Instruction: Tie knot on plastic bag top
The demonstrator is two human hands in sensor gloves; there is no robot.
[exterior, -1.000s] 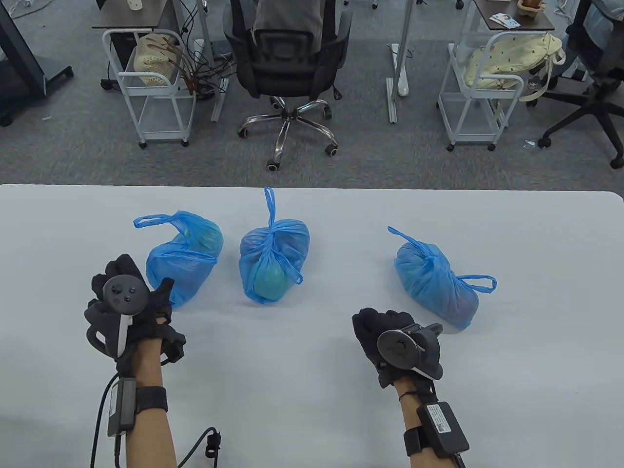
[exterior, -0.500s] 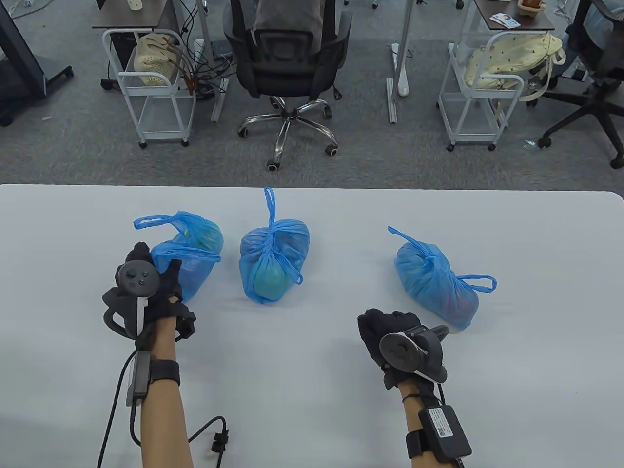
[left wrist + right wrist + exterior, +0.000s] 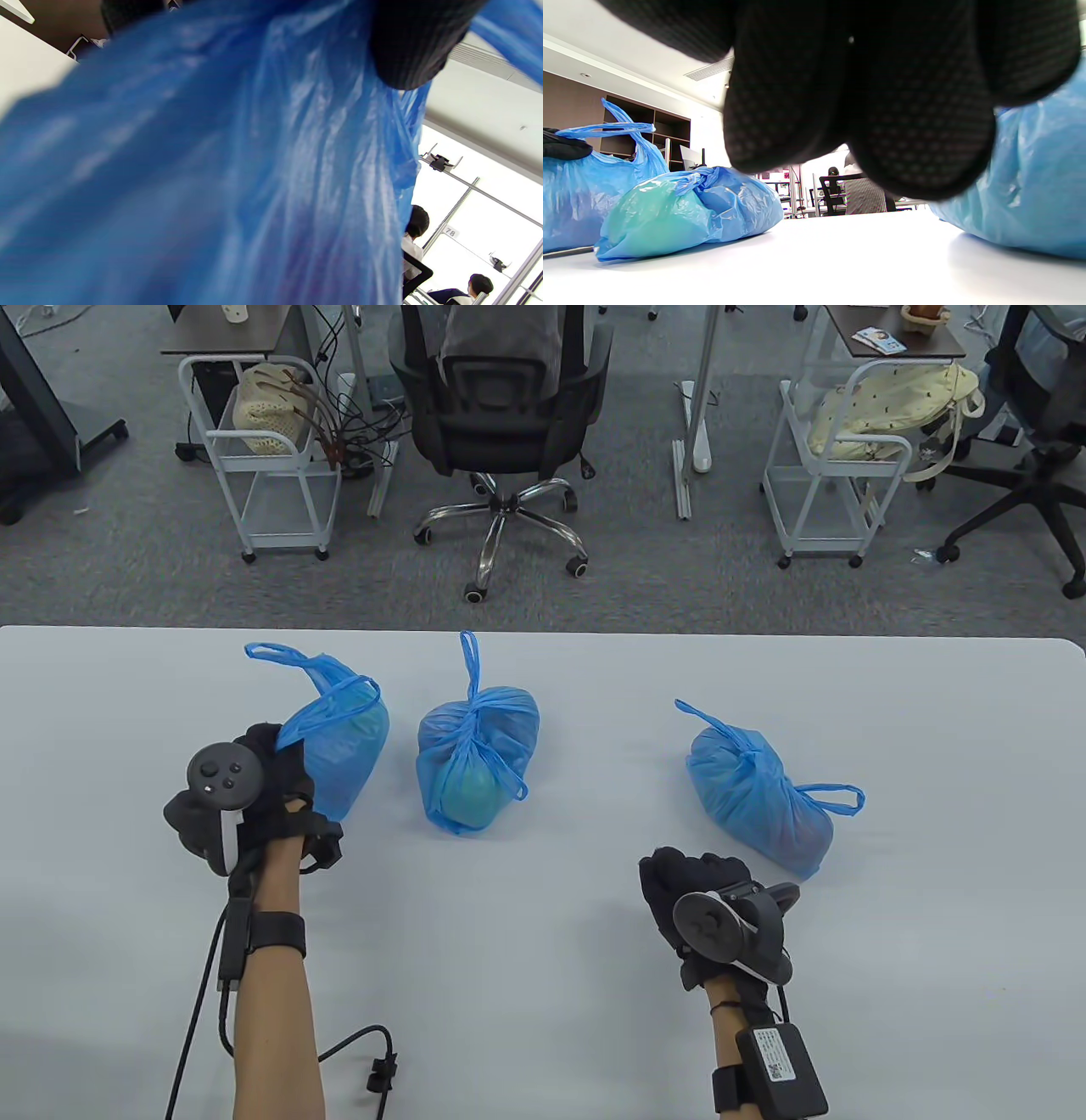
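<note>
The left hand (image 3: 254, 780) in its black sensor glove is gripping the untied crinkly blue plastic bag (image 3: 344, 746), the one just left of the knotted blue plastic bag with the green ball showing through it (image 3: 471, 768), and this is the big change: half a second ago that untied bag was slumped low with its handles flopped sideways, and now it is being pulled upright, one loop handle (image 3: 280, 655) standing up at the far side and the other handle (image 3: 327, 704) running down into the glove. In the left wrist view blue film is filling nearly everything, with a black fingertip (image 3: 418, 46) pressed against it, so the fingers are closed on the bag's near side, though exactly which fold they are pinching I cannot tell. The right hand (image 3: 708, 903) is drifting a little nearer the person, sitting on the white table (image 3: 543, 984) well right of the green-ball bag and just in front of the third tied blue bag (image 3: 759, 797); its fingers are curled under and holding nothing. Two bags are looking finished, so this left one is reading as the job in hand. With it now standing, the handles are coming within reach, and the right hand is likely needed across to take one loop before any crossing can start.
</note>
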